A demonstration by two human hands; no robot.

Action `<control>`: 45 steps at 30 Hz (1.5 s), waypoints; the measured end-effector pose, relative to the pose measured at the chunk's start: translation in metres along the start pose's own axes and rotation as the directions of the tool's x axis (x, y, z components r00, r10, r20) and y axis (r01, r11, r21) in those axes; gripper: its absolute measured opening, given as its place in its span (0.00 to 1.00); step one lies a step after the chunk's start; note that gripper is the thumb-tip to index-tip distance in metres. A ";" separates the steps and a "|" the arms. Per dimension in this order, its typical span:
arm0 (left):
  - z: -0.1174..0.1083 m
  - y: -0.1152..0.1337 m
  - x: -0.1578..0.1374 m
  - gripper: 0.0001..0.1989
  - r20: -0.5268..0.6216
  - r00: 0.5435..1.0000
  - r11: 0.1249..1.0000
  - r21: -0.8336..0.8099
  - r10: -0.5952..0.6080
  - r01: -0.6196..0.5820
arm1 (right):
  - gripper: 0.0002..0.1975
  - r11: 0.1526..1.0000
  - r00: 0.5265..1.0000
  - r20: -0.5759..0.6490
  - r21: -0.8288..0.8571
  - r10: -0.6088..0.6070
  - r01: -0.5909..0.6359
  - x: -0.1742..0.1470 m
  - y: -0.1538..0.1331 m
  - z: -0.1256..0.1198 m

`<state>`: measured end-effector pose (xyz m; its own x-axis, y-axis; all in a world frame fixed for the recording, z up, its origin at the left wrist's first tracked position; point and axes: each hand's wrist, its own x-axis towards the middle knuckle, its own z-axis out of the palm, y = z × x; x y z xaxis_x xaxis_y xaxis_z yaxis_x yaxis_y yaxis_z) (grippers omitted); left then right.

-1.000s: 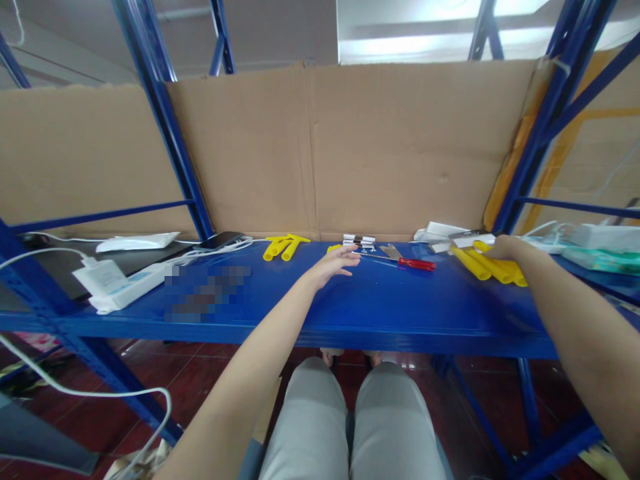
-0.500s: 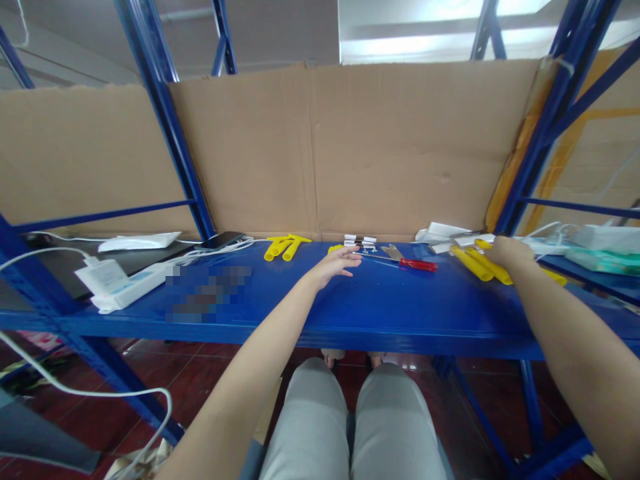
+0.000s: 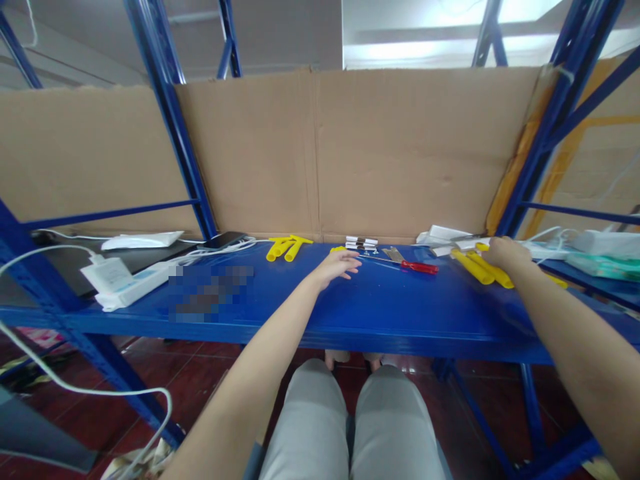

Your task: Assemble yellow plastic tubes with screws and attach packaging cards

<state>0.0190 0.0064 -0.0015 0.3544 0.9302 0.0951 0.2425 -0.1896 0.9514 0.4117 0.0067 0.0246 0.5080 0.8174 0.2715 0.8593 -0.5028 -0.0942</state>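
My left hand (image 3: 336, 267) is over the middle of the blue shelf (image 3: 390, 310), open, with its fingers stretched towards the right. Just behind it, partly hidden, is a small yellow piece (image 3: 338, 249). Beside its fingertips is a screwdriver with a red handle (image 3: 420, 267), its shaft pointing left. On the right, my right hand (image 3: 507, 255) is curled down among yellow T-shaped plastic tubes (image 3: 475, 268). Its fingertips are turned away, so what they grip is hidden. More yellow T-shaped tubes (image 3: 291, 248) lie at the back left.
Small black-and-white pieces (image 3: 361, 243) and tiny screws lie by a flat metal piece (image 3: 394, 254). A white power strip (image 3: 135, 287) with cables lies at left. White packets (image 3: 443, 235) are at the back right. Cardboard (image 3: 400, 147) walls the rear; blue posts (image 3: 183, 127) rise beside it.
The view has shifted very slightly. Both hands stay at nearly the same places, the left one still open and the right one still at the yellow tubes.
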 end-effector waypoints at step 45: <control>-0.074 -0.017 0.024 0.26 -0.481 0.874 0.225 0.861 0.071 0.456 | 0.09 0.727 0.880 -0.185 0.504 -0.437 0.467 -0.066 -0.110 0.026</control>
<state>-0.0431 0.0555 0.0064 -0.1079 0.9504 0.2917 0.9938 0.1113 0.0051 0.2850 0.0149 -0.0081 0.0607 0.8872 0.4573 0.8918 0.1576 -0.4242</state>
